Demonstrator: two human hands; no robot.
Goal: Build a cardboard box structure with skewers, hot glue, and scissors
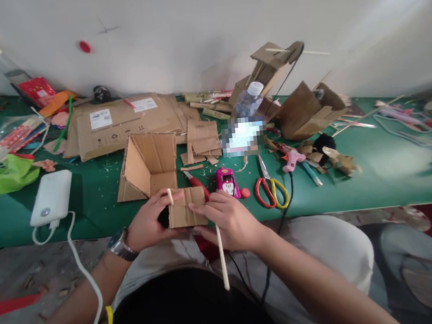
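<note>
A small folded piece of cardboard is held between my two hands over the table's front edge. My left hand grips its left side, with a dark gap beneath the cardboard there. Near the left fingertips a short pale stick end stands up. My right hand closes on the right side, fingers lying across the top face. From under this hand a thin wooden stick points down toward my lap. Just beyond sit an open cardboard box form, a red-handled cutter and a magenta socket adapter.
Red-and-yellow-handled scissors and a pink glue gun lie to the right. A plastic bottle stands behind a bright, pixelated patch. At left is a white power bank with a cable. Flat cardboard lies at the back.
</note>
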